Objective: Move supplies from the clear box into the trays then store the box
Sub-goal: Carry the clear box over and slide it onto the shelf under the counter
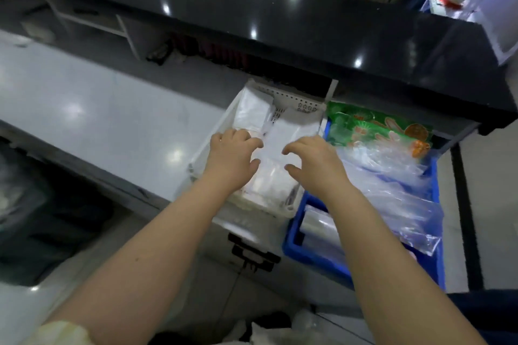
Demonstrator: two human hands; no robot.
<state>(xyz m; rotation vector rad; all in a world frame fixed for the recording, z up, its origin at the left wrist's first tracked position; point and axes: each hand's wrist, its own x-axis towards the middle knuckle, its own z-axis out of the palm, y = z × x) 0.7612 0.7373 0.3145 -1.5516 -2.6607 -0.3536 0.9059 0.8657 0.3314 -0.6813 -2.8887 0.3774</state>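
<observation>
- While reaching forward and down, hovers over white perforated tray [291,103] at centre of view.
- Bends left hand [231,161] down at tray's left side: fingers curled, tips on or against white packets [276,185], thumb set apart below them. Cannot tell whether pinching a packet or merely touching.
- Holds right hand [315,166] above tray's middle, near the left one yet apart from it: fingers spread wide and hooked, thumb out, nothing between them.
- Stacked flat inside white tray: the packets, white and clear-wrapped, filling it from far wall to near end.
- Set just right of white tray, side by side with it: blue tray [305,258], heaped with clear plastic bags [392,190]; at its far end, green printed packs [364,124] bearing hand shapes and orange discs.
- Cannot pick out clear box with any certainty. Seen along white tray's left side: translucent wall [197,157]. Seen below its near end: black latch [252,253] on a pale surface. Cannot tell whether either belongs to that box.
- Overhanging far ends of both trays: glossy black counter [280,22], dotted with lamp reflections.
- Lying to the left: pale grey worktop [98,120]; at lower left, dark bin [42,218], blurred.
</observation>
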